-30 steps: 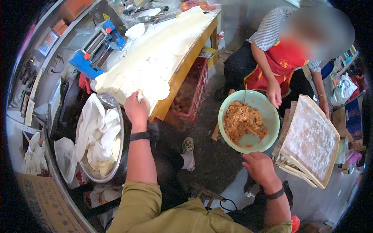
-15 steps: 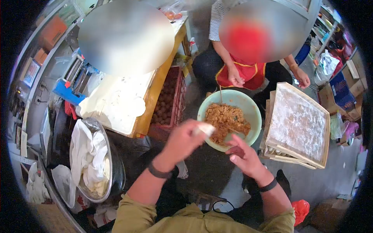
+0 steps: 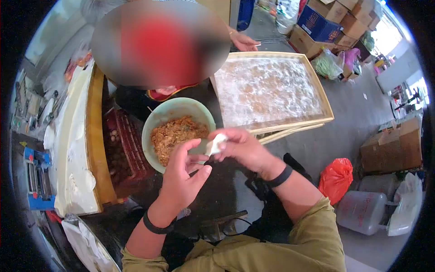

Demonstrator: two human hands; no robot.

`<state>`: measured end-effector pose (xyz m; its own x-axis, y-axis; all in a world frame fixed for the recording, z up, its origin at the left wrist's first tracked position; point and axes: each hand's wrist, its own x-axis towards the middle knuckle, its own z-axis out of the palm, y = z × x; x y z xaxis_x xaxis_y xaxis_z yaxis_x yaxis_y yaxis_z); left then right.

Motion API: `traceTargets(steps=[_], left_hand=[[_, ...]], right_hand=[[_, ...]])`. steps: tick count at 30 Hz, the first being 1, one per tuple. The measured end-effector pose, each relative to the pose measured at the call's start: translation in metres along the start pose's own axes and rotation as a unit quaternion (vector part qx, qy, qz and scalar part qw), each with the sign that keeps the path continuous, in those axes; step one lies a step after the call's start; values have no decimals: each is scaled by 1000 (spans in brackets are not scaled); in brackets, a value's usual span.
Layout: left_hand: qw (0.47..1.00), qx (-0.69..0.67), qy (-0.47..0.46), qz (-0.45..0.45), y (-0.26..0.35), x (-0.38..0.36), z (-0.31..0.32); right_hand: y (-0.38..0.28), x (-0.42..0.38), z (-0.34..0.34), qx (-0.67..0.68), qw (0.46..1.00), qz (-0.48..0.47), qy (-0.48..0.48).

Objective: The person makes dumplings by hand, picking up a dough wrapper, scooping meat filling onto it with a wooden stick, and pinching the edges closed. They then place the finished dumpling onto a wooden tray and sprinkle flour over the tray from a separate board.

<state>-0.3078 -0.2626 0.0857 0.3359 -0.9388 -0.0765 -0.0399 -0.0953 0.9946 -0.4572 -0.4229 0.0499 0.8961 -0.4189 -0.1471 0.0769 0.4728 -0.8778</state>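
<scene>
A small white piece of dough (image 3: pixel 216 144) is pinched between the thumb and fingers of my right hand (image 3: pixel 240 148), just past the right rim of the bowl. My left hand (image 3: pixel 185 174) is close beside it with thumb and fingers apart, holding nothing. Beyond my hands is a pale green bowl (image 3: pixel 202 109) of brown, chunky filling (image 3: pixel 174 136), with a thin handle leaning on its far rim. A wooden tray (image 3: pixel 272 90) dusted with white powder lies on a stack to the right of the bowl.
A red crate (image 3: pixel 136 149) of small round things stands left of the bowl, beside a wooden table (image 3: pixel 95 136) with white sheets. Across from me sits a person, one hand (image 3: pixel 244 42) near the tray. A red bag (image 3: pixel 336 180) and cardboard boxes (image 3: pixel 392 147) are at right.
The view has swung right, so the bowl and crate appear further left. The white dough has passed from my left hand to my right, and my hands have come together.
</scene>
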Motion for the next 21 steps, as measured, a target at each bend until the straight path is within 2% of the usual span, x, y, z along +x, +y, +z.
traceTargets(steps=[1,3,4,6,9,12,15,19,21], left_hand=[[999,-44,-9,-15,5,0,4],[992,-126,-3,-27,15,-6,12],[989,-146,7,-22,14,-9,14],[984,-177,7,-21,8,-14,18],[981,-184,-14,-64,-12,-13,16],[981,-170,14,-90,-44,-9,4],[989,-95,52,-106,-82,0,-21],[976,-123,99,-148,-101,8,-39],[971,-138,102,-167,-104,9,-45]], right_hand=[[-9,-2,-6,-6,999,-26,43],[-27,0,-31,-170,977,-83,97],[-33,3,-41,-298,939,-81,151],[-41,9,-55,-535,805,-69,246],[-27,19,-81,-617,757,-66,206],[-16,30,-84,-715,675,-59,172],[-19,35,-85,-736,656,-110,126],[-20,43,-75,-714,685,-42,142],[-16,50,-64,-666,727,-35,164]])
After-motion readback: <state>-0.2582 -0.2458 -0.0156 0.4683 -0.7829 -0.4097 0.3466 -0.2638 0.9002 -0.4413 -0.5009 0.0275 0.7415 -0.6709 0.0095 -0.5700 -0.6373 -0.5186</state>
